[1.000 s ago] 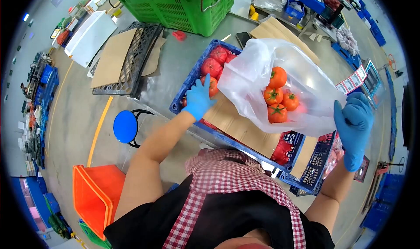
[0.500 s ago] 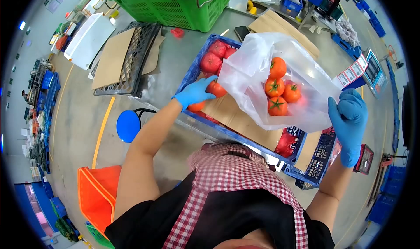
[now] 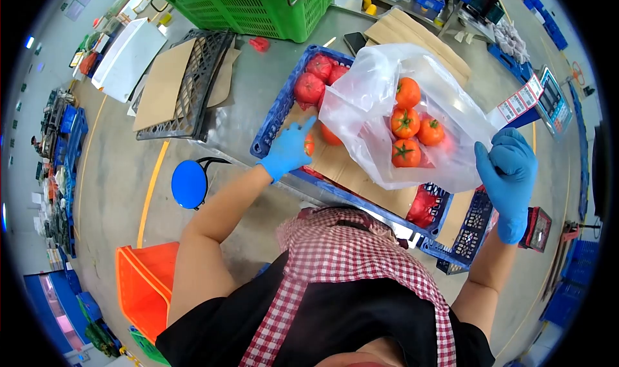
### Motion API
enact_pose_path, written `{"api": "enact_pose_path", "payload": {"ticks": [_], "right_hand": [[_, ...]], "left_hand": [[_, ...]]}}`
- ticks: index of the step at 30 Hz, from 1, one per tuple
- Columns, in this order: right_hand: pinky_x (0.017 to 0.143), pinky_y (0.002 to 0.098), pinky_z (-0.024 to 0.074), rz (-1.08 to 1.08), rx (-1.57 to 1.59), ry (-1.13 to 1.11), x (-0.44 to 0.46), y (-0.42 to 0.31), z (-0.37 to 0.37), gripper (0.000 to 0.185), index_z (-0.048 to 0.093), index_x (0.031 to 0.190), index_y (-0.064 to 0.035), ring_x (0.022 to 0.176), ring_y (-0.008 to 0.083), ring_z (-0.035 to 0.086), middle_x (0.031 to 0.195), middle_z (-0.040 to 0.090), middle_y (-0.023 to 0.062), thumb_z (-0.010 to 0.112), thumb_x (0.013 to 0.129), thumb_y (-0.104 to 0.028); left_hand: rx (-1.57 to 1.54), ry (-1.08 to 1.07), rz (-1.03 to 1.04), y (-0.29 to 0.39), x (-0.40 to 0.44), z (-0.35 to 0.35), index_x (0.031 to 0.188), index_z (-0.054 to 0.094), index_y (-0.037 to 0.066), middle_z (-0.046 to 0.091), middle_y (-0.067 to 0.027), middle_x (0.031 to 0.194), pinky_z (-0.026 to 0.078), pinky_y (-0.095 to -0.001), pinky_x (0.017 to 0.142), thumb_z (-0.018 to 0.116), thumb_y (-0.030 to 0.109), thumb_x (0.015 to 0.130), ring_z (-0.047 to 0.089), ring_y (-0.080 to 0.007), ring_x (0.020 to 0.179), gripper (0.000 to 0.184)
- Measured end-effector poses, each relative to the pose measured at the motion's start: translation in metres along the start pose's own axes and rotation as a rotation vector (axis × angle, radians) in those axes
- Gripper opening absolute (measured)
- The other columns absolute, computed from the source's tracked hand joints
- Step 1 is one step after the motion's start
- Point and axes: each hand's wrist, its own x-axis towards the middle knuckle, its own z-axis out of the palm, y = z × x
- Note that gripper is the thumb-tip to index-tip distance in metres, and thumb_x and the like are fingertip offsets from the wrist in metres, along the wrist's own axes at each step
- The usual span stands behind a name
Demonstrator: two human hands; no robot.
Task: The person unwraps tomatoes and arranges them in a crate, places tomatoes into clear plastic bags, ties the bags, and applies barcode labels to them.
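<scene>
The left hand has shifted from one tomato, now loose against the bag, to another close to the crate's near edge, its fingers spread loosely over the fruit, though whether they grip it cannot be told. The right hand, fingers curled tight, holds the clear bag's edge, keeping it spread above cardboard in the blue crate on the metal surface. Four tomatoes inside remain grouped, so the visible count there is unchanged.
</scene>
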Motion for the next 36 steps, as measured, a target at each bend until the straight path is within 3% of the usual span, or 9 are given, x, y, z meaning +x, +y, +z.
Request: {"api": "enact_pose_path", "payload": {"ticks": [2,5,9,15,20,23,27,32,36], "right_hand": [[0.048,0.0314,0.0294,0.043,-0.017,-0.020,0.002,0.001,-0.003,0.034,0.039,0.052,-0.0030,0.055,0.0210,0.039,0.054,0.038,0.0064,0.070,0.064,0.005],[0.048,0.0310,0.0296,0.089,-0.024,-0.004,0.002,0.006,-0.008,0.034,0.040,0.052,-0.0022,0.056,0.0199,0.040,0.055,0.038,0.0062,0.070,0.065,0.005],[0.049,0.0299,0.0296,0.165,0.000,0.018,-0.005,0.012,-0.012,0.035,0.039,0.052,-0.0015,0.056,0.0188,0.040,0.055,0.038,0.0057,0.070,0.065,0.006],[0.049,0.0295,0.0295,0.135,-0.019,0.014,-0.001,0.007,-0.013,0.034,0.039,0.052,-0.0016,0.056,0.0186,0.039,0.055,0.037,0.0059,0.070,0.066,0.006],[0.048,0.0301,0.0297,0.125,0.017,0.016,0.000,0.005,-0.006,0.032,0.041,0.052,-0.0018,0.054,0.0191,0.039,0.054,0.037,0.0063,0.070,0.064,0.005],[0.048,0.0310,0.0306,0.096,0.012,0.013,0.000,0.003,-0.004,0.031,0.043,0.051,-0.0024,0.053,0.0205,0.040,0.053,0.038,0.0063,0.071,0.062,0.003],[0.048,0.0319,0.0317,0.092,0.008,0.017,-0.008,0.004,-0.006,0.033,0.041,0.049,-0.0050,0.053,0.0213,0.041,0.052,0.039,0.0061,0.071,0.063,0.001],[0.048,0.0325,0.0327,0.002,-0.005,-0.007,-0.018,0.006,-0.016,0.035,0.041,0.048,-0.0072,0.054,0.0221,0.043,0.052,0.039,0.0054,0.073,0.062,-0.001],[0.053,0.0335,0.0387,-0.097,-0.002,-0.011,-0.022,0.001,-0.011,0.032,0.044,0.050,-0.0090,0.055,0.0239,0.046,0.053,0.042,0.0048,0.074,0.061,-0.005]], "left_hand": [[-0.413,-0.062,0.007,-0.004,0.008,-0.003,0.131,0.040,0.007,0.053,-0.0204,0.115,0.050,-0.0446,0.082,0.074,0.027,0.061,0.058,-0.0340,0.097,0.081],[-1.459,-0.212,-0.187,0.003,-0.001,-0.028,0.123,0.047,0.006,0.058,-0.0170,0.109,0.052,-0.0477,0.076,0.067,0.032,0.072,0.059,-0.0312,0.097,0.061],[-1.931,-0.517,0.042,0.007,-0.004,-0.035,0.125,0.045,0.007,0.053,-0.0106,0.121,0.051,-0.0457,0.083,0.062,0.020,0.083,0.057,-0.0221,0.103,0.047],[-1.061,-0.074,0.025,-0.009,0.041,0.004,0.119,0.049,0.003,0.061,-0.0132,0.105,0.054,-0.0468,0.073,0.053,0.023,0.087,0.061,-0.0285,0.096,0.037],[-0.689,-0.214,0.024,0.012,0.064,0.026,0.121,0.047,0.003,0.060,-0.0133,0.106,0.054,-0.0456,0.073,0.055,0.023,0.086,0.062,-0.0289,0.094,0.041],[-0.824,-0.331,-0.077,0.024,0.072,0.037,0.122,0.046,0.003,0.060,-0.0134,0.107,0.054,-0.0450,0.073,0.057,0.022,0.084,0.062,-0.0292,0.093,0.044],[-1.415,-0.504,-0.270,0.011,0.066,0.034,0.124,0.044,0.003,0.060,-0.0134,0.108,0.054,-0.0440,0.072,0.058,0.022,0.083,0.062,-0.0295,0.091,0.048],[-1.492,-0.366,-0.441,0.019,-0.015,-0.034,0.129,0.039,0.001,0.057,-0.0156,0.113,0.055,-0.0420,0.069,0.061,0.022,0.079,0.063,-0.0312,0.083,0.059],[-1.954,-0.293,-0.065,0.032,-0.080,-0.081,0.130,0.037,-0.001,0.054,-0.0215,0.114,0.055,-0.0414,0.056,0.058,0.028,0.079,0.062,-0.0298,0.071,0.063]]}}
